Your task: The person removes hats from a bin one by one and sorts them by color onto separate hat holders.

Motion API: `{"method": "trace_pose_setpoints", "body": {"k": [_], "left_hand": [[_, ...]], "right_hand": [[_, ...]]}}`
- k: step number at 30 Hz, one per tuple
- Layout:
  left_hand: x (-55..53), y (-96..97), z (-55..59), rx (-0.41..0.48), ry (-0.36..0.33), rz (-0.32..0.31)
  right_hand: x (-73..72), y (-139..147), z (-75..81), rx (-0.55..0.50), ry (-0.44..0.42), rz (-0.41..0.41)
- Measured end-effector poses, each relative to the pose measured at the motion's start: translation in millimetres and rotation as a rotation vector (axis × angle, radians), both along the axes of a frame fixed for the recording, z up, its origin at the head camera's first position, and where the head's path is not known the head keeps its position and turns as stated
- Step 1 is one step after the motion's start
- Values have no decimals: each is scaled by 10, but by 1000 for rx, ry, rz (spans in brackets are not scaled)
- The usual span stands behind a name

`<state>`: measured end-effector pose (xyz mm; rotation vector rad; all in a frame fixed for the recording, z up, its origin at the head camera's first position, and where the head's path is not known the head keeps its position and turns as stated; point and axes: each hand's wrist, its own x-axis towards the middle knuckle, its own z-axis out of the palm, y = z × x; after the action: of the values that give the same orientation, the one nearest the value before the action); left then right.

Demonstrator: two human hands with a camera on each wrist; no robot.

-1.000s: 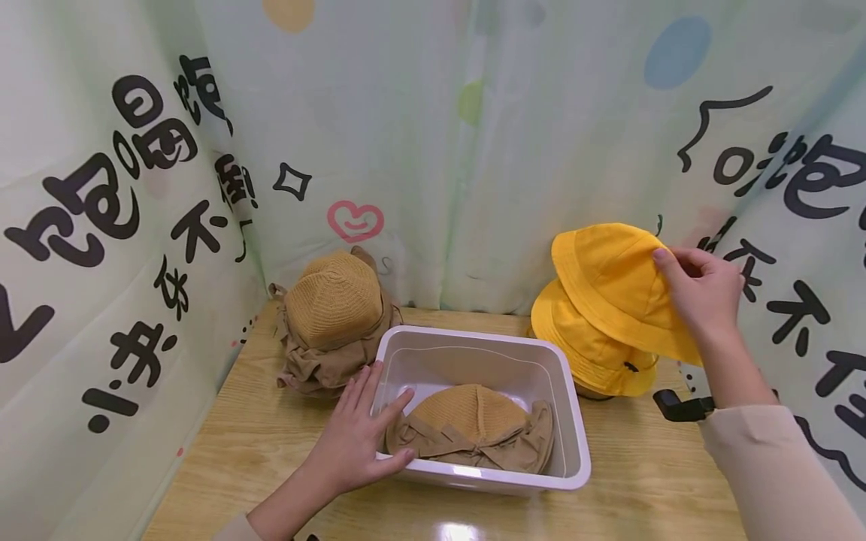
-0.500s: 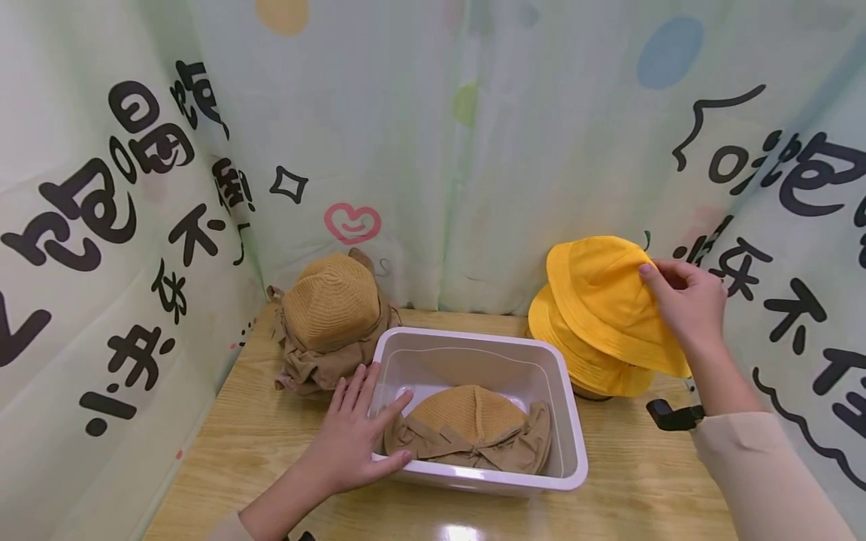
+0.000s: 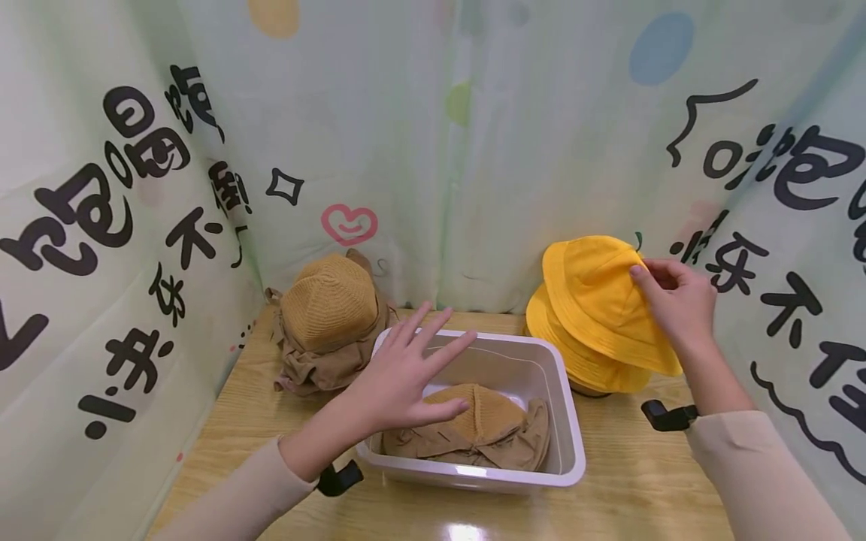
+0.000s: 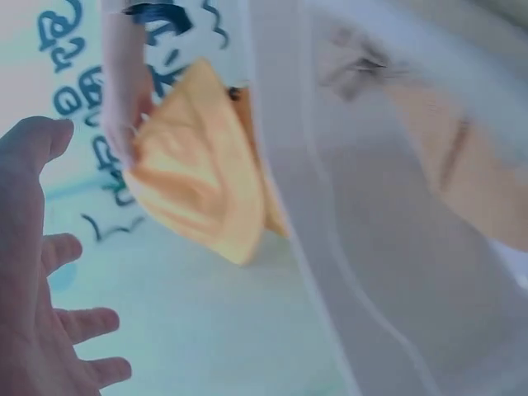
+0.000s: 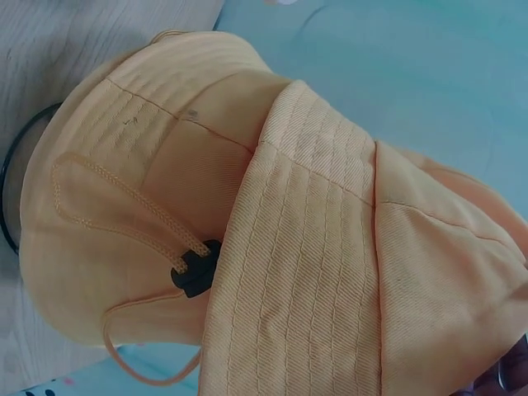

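My right hand [image 3: 679, 300] pinches the crown of the upper yellow bucket hat [image 3: 598, 293], which hangs tilted over another yellow hat [image 3: 598, 368] at the right. In the right wrist view, the lower hat [image 5: 198, 157] has a looped cord with a black cord lock [image 5: 196, 271], and the upper hat's stitched brim [image 5: 305, 272] overlaps it. My left hand [image 3: 406, 376], fingers spread and holding nothing, hovers over the left side of a pale plastic bin [image 3: 473, 475]. Inside the bin lies a folded tan knit hat with brown fabric [image 3: 487, 409], partly hidden by that hand.
A stack of tan and brown hats [image 3: 328, 300] stands behind the bin's left side on the wooden table [image 3: 257, 421]. A printed curtain [image 3: 419, 150] encloses the back and both sides. Black wrist camera mounts [image 3: 670, 415] show at the cuffs.
My left hand has come off the bin's left rim and moved right, over the bin. My right hand has brought the yellow hat slightly lower and left, onto or near the hat beneath.
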<state>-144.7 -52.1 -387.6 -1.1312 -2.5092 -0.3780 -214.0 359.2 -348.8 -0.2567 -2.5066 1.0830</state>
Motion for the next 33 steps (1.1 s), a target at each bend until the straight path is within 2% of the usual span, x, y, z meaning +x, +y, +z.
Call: {"method": "trace_pose_setpoints", "body": {"k": [2, 5, 9, 14, 19, 22, 28, 33], "left_hand": [[-72, 154, 128, 18, 22, -28], [-183, 388, 276, 29, 6, -58], [-370, 689, 399, 53, -27, -82], [-661, 1056, 482, 48, -26, -53], [-895, 1357, 485, -7, -61, 8], [-978, 1490, 467, -20, -114, 33], [-1058, 1745, 389, -45, -182, 33], [-1091, 1985, 337, -65, -185, 31]], "right_hand": [[13, -6, 0, 2, 2, -1], [21, -8, 4, 5, 0, -8], [10, -16, -12, -4, -10, -6], [-11, -55, -62, -9, -10, 9], [-15, -92, -76, -5, 24, 6], [-32, -107, -81, -2, 52, 14], [-26, -106, -96, 3, 41, 15], [-10, -80, -107, 11, 39, 14]]}}
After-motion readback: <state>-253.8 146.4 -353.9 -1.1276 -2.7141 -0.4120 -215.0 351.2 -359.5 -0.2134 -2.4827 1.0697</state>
